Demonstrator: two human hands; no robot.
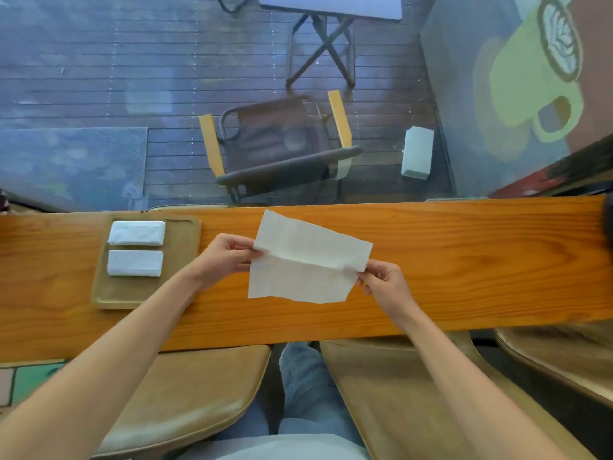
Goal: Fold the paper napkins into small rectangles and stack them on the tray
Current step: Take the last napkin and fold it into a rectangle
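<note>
A white paper napkin (305,260) is held up over the wooden counter, creased across its middle with the upper half bent back. My left hand (225,257) pinches its left edge at the crease. My right hand (381,282) pinches its right edge at the crease. To the left, a wooden tray (180,257) lies on the counter. Two folded white napkin rectangles rest on it side by side, one farther (136,233) and one nearer (135,263).
The long wooden counter (464,260) runs left to right in front of a window. Padded stools (185,390) stand below its near edge. Through the glass I see a folding chair (282,144), a small table and a white box (417,156).
</note>
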